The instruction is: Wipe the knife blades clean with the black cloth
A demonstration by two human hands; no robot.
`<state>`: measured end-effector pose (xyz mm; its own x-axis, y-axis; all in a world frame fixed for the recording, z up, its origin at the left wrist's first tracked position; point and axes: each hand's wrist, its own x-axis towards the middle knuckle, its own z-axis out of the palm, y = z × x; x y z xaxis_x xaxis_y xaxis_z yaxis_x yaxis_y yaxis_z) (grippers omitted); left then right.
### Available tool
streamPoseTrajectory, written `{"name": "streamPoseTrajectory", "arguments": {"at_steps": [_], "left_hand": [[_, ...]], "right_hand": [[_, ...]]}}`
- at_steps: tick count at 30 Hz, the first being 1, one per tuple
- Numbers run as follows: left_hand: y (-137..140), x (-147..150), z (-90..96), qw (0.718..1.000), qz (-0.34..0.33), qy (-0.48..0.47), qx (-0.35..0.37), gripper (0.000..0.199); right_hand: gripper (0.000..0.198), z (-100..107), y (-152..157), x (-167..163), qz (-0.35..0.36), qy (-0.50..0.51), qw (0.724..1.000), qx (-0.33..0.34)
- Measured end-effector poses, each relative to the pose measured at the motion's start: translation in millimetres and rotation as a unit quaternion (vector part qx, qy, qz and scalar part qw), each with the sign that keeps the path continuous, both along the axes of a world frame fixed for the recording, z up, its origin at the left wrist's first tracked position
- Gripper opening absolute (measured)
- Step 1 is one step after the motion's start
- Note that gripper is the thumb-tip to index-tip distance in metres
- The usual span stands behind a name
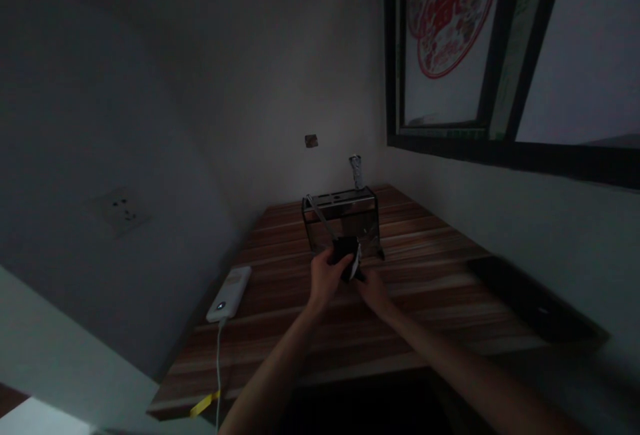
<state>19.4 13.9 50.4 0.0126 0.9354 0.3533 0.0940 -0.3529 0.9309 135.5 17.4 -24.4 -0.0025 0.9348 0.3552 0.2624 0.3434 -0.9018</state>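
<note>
Gripping a small black object (pixel 345 247) near mid-view, the centre of the clock here, with the left hand (pixel 323 278); laying the thumb across its near face, tip toward two o'clock, and keeping the fingers mostly out of sight round its left side. Meeting the object's lower right edge, between four and five o'clock, with the right hand (pixel 373 288), knuckles upward and fingers bent inward; cannot tell in this dim light whether closed on anything. Stretching the left forearm (pixel 287 351) in from seven o'clock and the right forearm (pixel 445 355) in from between four and five, both slanting inward over a striped wooden table (pixel 280 241). Along the black object's right edge, a narrow white strip (pixel 355 265), too dark to identify. Just beyond, at twelve o'clock on the table, a metal-framed slotted rack (pixel 340 205), with a slim metallic bar (pixel 320 216) slanting from its upper left corner toward the black object and a silvery handle (pixel 357 171) upright at its top right. Between eight and nine o'clock, a white power bank (pixel 230 291), with a pale cable (pixel 218 358) trailing past a yellow strip (pixel 204 404) at the near edge. Just past three o'clock, by the wall, a long dark case (pixel 535 295).
</note>
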Motion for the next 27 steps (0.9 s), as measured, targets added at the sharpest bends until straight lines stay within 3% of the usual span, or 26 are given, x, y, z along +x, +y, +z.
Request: {"name": "streamPoseTrajectory", "arguments": {"at_steps": [7, 13, 22, 27], "left_hand": [[4, -10, 16.6, 1.0, 0.015, -0.018, 0.015, 0.032], [6, -19, 46.0, 0.997, 0.031, -0.059, 0.036, 0.033], [21, -38, 95.7, 0.987, 0.065, -0.068, 0.127, 0.035], [26, -41, 112.8, 0.985, 0.072, -0.067, 0.14, 0.037]], "right_hand": [[0.025, 3, -2, -5, -0.017, -0.01, 0.999, 0.025], [0.036, -4, 2, -5, -0.046, -0.05, 0.998, 0.006], [0.037, -4, 2, -3, -0.05, -0.056, 0.997, 0.009], [0.037, -4, 1, -3, -0.055, -0.04, 0.998, 0.001]]}}
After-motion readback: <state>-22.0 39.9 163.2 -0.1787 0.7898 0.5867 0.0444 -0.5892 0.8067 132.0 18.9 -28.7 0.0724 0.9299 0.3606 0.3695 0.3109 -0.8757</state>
